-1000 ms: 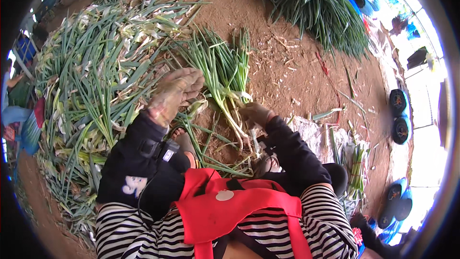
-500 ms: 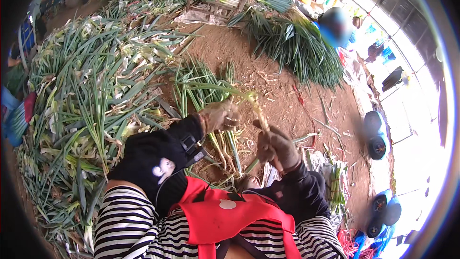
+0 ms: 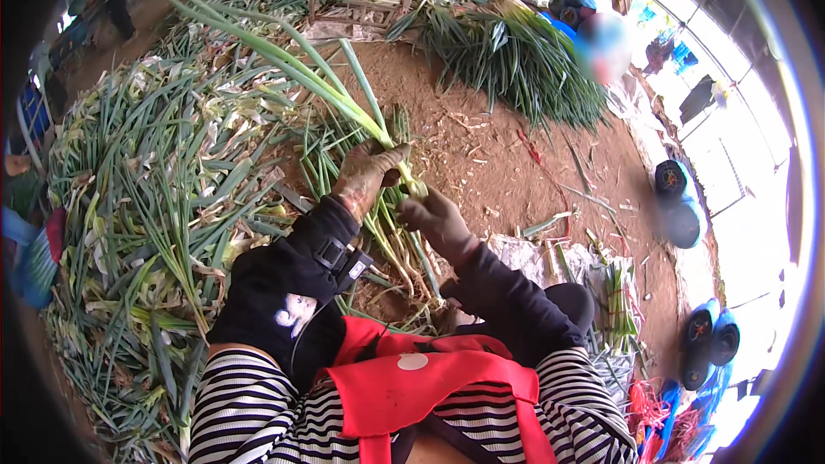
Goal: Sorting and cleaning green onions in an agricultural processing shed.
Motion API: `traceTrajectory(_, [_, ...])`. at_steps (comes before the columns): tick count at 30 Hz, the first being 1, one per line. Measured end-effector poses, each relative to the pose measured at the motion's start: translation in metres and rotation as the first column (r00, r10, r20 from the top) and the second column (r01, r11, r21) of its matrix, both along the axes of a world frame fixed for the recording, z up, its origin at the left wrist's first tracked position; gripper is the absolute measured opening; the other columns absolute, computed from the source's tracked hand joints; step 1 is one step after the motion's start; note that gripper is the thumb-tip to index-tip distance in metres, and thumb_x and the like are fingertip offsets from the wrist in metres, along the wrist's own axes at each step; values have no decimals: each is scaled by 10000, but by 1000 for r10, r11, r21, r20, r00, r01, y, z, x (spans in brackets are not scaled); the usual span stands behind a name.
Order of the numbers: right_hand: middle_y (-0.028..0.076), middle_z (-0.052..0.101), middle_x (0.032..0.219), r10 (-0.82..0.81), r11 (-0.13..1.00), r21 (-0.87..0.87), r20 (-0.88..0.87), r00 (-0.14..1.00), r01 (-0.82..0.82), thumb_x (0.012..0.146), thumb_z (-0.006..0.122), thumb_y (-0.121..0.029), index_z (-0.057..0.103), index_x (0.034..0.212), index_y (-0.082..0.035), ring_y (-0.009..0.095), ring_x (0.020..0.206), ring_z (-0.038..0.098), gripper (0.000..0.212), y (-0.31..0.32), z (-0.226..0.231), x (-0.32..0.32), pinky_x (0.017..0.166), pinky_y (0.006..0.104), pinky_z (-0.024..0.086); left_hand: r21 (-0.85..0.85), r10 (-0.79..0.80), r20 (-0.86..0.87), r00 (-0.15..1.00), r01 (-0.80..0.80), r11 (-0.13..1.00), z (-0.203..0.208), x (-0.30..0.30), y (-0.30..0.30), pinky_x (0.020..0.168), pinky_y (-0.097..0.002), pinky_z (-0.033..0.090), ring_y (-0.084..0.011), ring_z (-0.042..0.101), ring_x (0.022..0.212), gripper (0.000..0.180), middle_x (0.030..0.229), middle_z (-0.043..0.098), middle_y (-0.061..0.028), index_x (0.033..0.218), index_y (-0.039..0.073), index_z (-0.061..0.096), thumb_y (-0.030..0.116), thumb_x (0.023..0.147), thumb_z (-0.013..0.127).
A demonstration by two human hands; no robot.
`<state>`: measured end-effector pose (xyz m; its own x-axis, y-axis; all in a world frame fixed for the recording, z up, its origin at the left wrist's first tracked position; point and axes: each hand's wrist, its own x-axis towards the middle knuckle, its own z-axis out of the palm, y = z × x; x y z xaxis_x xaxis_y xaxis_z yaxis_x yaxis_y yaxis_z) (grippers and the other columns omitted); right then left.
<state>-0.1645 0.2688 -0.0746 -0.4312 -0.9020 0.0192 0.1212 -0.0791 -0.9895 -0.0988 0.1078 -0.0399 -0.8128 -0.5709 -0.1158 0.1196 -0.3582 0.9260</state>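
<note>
Gripping a green onion stalk (image 3: 344,94) near its pale lower end, your left hand (image 3: 365,174) sits just above the middle of the view, its soil-stained fingers curled shut around the stem. The stalk's long green leaves run off toward 11 o'clock, passing over the heap behind them. Your right hand (image 3: 434,216) lies just beside the left, toward 4 o'clock from it, with its fingers pinched closed on the whitish base of the same stalk. Below both hands, a loose bunch of onions (image 3: 391,245) lies on the brown dirt floor (image 3: 507,172), its leaves pointing up toward 12 o'clock.

At 9 o'clock a big pile of green leaves and trimmings (image 3: 163,206) covers the ground. At 1 o'clock a second heap of dark green onions (image 3: 516,60) lies well apart from your hands. A small trimmed bundle (image 3: 614,296) rests at 4 o'clock, near your right elbow, and dark boots (image 3: 679,198) stand at 3 o'clock.
</note>
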Motion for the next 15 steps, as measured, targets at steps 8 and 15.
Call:
traceTrajectory(8, [69, 610, 1089, -153, 982, -81, 201, 967, 172, 958, 517, -202, 526, 1173, 34, 135, 1019, 584, 319, -26, -47, -4, 896, 252, 476, -48, 333, -151, 931, -344, 938, 7, 22, -45, 607, -216, 502, -85, 584, 691, 174, 823, 607, 11, 919, 102, 612, 213, 827, 708])
traceTrajectory(15, [169, 600, 801, -119, 924, 115, -820, 560, 365, 907, 549, -339, 580, 898, -72, 341, 735, 600, 270, -22, -67, 11, 623, 434, 459, 94, 472, -221, 853, -463, 881, 7, 48, -73, 674, -339, 558, -180, 626, 737, 244, 843, 606, -55, 1026, 74, 565, 247, 874, 646])
